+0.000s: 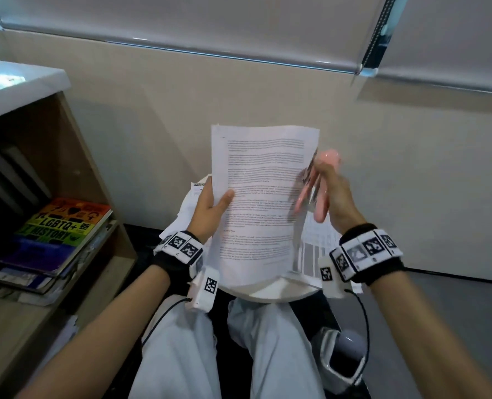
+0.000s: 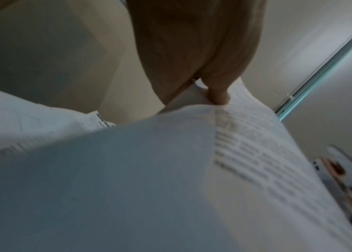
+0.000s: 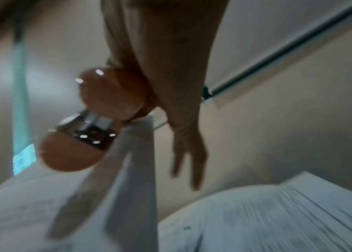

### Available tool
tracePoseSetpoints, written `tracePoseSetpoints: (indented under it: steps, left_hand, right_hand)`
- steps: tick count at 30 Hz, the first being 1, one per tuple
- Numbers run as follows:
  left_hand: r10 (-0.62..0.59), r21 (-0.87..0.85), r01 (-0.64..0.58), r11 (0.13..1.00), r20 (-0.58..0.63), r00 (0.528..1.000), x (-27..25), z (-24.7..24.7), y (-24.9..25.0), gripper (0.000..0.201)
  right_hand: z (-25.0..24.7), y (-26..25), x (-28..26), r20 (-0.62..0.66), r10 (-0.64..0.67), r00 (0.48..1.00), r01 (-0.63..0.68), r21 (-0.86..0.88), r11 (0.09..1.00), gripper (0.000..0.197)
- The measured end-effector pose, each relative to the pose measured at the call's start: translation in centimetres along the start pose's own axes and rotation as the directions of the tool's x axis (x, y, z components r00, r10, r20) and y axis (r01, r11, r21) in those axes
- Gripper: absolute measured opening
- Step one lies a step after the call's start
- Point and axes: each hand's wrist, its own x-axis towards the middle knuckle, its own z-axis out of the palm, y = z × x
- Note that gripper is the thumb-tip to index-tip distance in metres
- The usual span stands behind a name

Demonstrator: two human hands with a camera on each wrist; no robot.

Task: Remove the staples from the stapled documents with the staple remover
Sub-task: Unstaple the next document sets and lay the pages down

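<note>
My left hand (image 1: 210, 201) holds a printed document (image 1: 260, 197) upright by its left edge, thumb (image 2: 218, 95) on the front page, fingers behind. The right hand (image 1: 329, 187) holds a pink staple remover (image 1: 329, 159) at the document's right edge; its fingers are blurred, some stretched toward the paper. In the right wrist view the pink remover (image 3: 105, 109) with its metal hinge sits against the paper's (image 3: 131, 170) edge. The staple itself is too small to see. In the left wrist view the document (image 2: 170, 170) fills the lower picture.
More papers (image 1: 315, 249) lie on a small round white table (image 1: 267, 292) above my knees. A wooden shelf (image 1: 75, 156) with stacked books (image 1: 63, 226) stands at the left. A beige wall and window blinds are ahead. A bagged bin (image 1: 342, 358) stands at the lower right.
</note>
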Motion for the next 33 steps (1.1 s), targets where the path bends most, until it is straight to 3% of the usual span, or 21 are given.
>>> tracePoseSetpoints:
  steps: [3,5,8,10,11,14,15,17,20,23,27,30,32,33]
  left_hand:
    - [-0.019,-0.006,0.020,1.000,0.060,0.998,0.5,1.1,-0.5,0.039]
    - [-0.044,0.036,0.042,0.998,0.039,0.998,0.7,1.9,-1.4,0.034]
    - [-0.133,0.156,0.141,0.978,-0.062,0.989,0.8,2.4,-3.4,0.026]
    - [-0.203,0.291,0.236,0.927,-0.139,0.969,0.8,1.6,-5.2,0.032]
    - [-0.242,0.434,0.302,0.849,-0.188,0.952,0.8,0.8,-6.3,0.040]
    - [-0.388,0.722,0.539,0.433,-0.390,0.835,0.4,-1.3,-8.2,0.067]
    - [-0.407,0.741,0.577,0.345,-0.435,0.803,0.2,-1.7,-8.5,0.074]
    - [-0.392,0.754,0.595,0.277,-0.477,0.787,0.2,-2.1,-9.3,0.081]
    - [-0.341,0.766,0.602,0.226,-0.516,0.786,0.5,-1.9,-10.2,0.083]
    - [-0.324,0.736,0.648,0.196,-0.576,0.751,0.9,-1.2,-10.3,0.086]
    - [-0.350,0.693,0.698,0.182,-0.618,0.704,1.5,-0.5,-10.3,0.087]
    - [-0.415,0.689,0.703,0.178,-0.595,0.688,2.0,-0.6,-10.1,0.083]
    - [-0.477,0.665,0.714,0.220,-0.565,0.673,2.5,-0.9,-10.2,0.086]
    - [-0.506,0.641,0.722,0.261,-0.546,0.668,2.8,-1.1,-10.2,0.088]
  right_hand:
    - [-2.0,2.6,-2.4,0.215,0.188,0.958,-0.202,0.048,0.978,0.036]
    - [-3.0,3.9,-3.3,0.229,0.280,0.932,-0.287,-0.004,0.958,0.034]
    - [-4.8,6.2,-2.8,0.089,0.363,0.928,-0.352,-0.119,0.928,0.035]
    - [-6.2,7.9,-1.5,-0.101,0.419,0.902,-0.430,-0.169,0.887,0.032]
    - [-7.0,8.6,-0.8,-0.173,0.434,0.884,-0.461,-0.173,0.870,0.030]
    - [-8.8,10.8,1.7,-0.244,0.468,0.849,-0.519,-0.223,0.825,0.049]
    - [-9.1,11.3,2.7,-0.252,0.479,0.841,-0.536,-0.262,0.803,0.055]
    - [-8.9,11.9,4.1,-0.268,0.488,0.831,-0.554,-0.328,0.765,0.052]
    - [-7.9,12.5,5.7,-0.290,0.483,0.826,-0.563,-0.396,0.725,0.051]
    - [-7.3,13.2,6.3,-0.295,0.472,0.831,-0.556,-0.481,0.678,0.054]
    - [-6.5,13.9,5.3,-0.429,0.434,0.792,-0.608,-0.497,0.619,0.069]
    - [-4.9,13.5,3.8,-0.424,0.161,0.891,-0.416,-0.622,0.663,0.048]
    - [-3.7,13.2,2.6,-0.319,0.114,0.941,-0.302,-0.640,0.706,0.055]
    - [-3.2,13.4,2.2,-0.247,0.159,0.956,-0.282,-0.622,0.730,0.055]
